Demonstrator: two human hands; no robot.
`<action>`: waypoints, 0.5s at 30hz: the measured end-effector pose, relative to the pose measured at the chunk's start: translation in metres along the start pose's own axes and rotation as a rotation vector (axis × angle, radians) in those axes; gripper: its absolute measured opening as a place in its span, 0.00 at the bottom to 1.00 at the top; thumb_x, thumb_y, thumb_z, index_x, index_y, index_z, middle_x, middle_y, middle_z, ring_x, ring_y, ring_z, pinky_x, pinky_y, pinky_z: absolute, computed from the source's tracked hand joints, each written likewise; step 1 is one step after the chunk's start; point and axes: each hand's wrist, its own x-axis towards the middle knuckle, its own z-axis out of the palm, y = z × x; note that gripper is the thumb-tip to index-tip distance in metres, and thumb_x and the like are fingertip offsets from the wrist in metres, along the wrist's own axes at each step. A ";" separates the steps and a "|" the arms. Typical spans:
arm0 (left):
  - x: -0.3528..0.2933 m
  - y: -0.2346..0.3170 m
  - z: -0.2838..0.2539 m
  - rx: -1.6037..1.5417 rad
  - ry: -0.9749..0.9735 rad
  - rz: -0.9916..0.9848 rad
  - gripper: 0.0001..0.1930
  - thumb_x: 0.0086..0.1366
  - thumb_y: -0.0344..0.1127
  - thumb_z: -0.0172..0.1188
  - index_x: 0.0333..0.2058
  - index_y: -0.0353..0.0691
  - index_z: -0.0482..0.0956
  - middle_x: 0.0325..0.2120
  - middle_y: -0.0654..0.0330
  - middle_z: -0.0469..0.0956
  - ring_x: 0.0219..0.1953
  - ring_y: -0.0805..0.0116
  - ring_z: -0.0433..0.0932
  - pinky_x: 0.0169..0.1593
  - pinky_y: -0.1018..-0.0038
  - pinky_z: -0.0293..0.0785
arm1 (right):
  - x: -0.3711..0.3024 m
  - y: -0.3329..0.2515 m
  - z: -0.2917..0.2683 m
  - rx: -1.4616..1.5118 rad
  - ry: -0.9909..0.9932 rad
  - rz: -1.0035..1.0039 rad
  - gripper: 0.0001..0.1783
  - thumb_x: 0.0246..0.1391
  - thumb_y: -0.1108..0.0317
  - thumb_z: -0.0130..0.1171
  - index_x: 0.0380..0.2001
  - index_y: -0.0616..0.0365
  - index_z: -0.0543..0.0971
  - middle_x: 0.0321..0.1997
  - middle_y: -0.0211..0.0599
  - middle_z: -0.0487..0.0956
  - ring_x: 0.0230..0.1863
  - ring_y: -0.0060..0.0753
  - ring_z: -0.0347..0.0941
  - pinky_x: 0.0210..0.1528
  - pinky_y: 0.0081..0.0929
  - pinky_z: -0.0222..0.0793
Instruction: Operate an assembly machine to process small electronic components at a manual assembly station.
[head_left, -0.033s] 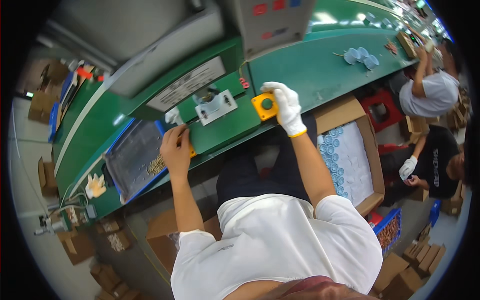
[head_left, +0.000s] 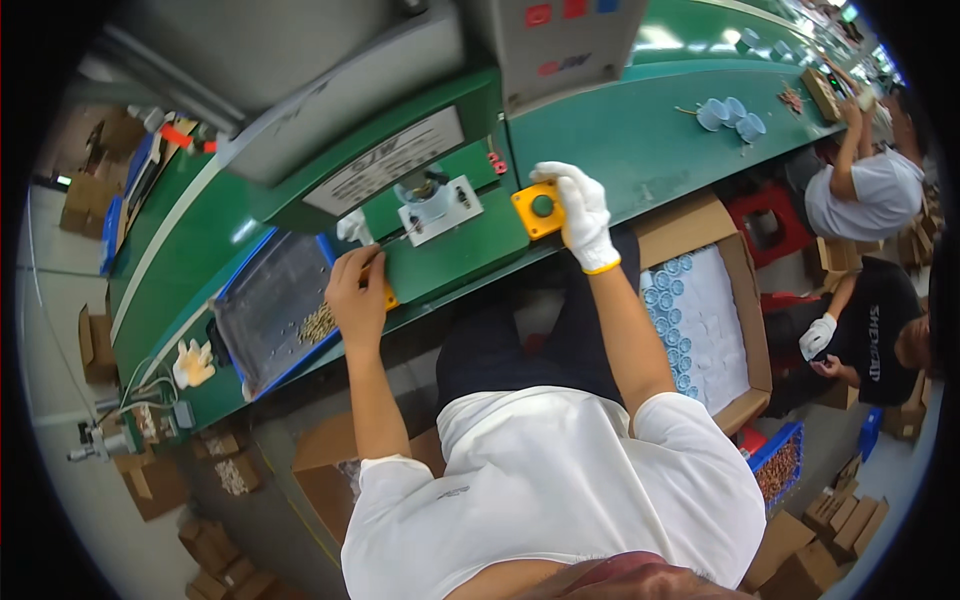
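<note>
My right hand (head_left: 582,218), in a white knitted glove with a yellow cuff, grips the far and right sides of a yellow button box (head_left: 524,213) at the bench's front edge. Its round green button shows uncovered. My bare left hand (head_left: 357,300) curls over a second yellow box (head_left: 390,297), mostly hidden beneath it. Between the hands, the green machine base (head_left: 455,248) carries a white metal plate (head_left: 458,207) with small dark fittings. Behind the plate a clear light-blue cup-shaped part (head_left: 428,198) sits under the machine head.
Left of my left hand lies a blue-rimmed tray (head_left: 275,300) with small brass-coloured pieces; a glove (head_left: 193,364) lies beyond it. A cardboard box (head_left: 757,345) of light-blue cups stands at my right. More clear cups (head_left: 730,115) lie on the bench. Two co-workers sit farther right.
The bench and machine sit slightly farther right in the picture. Both hands keep their places on the yellow boxes.
</note>
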 end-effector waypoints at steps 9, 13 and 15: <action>-0.008 -0.002 -0.009 -0.012 -0.029 -0.042 0.07 0.73 0.32 0.70 0.39 0.32 0.86 0.36 0.53 0.85 0.37 0.55 0.83 0.42 0.65 0.79 | -0.003 -0.010 0.011 -0.273 0.062 -0.403 0.21 0.70 0.58 0.63 0.55 0.65 0.84 0.56 0.52 0.87 0.57 0.55 0.84 0.61 0.43 0.79; 0.004 0.005 -0.011 -0.001 -0.028 0.115 0.05 0.69 0.29 0.72 0.38 0.33 0.86 0.35 0.54 0.84 0.38 0.54 0.82 0.44 0.63 0.77 | 0.000 -0.020 0.011 -0.403 0.020 -0.505 0.21 0.67 0.58 0.65 0.54 0.63 0.85 0.56 0.52 0.87 0.59 0.57 0.84 0.63 0.46 0.79; 0.015 0.016 -0.014 -0.032 -0.025 0.093 0.05 0.67 0.28 0.74 0.38 0.34 0.87 0.35 0.54 0.85 0.38 0.55 0.82 0.44 0.64 0.77 | -0.001 -0.018 0.012 -0.405 0.011 -0.460 0.21 0.67 0.58 0.65 0.54 0.63 0.85 0.56 0.51 0.88 0.59 0.57 0.84 0.64 0.45 0.78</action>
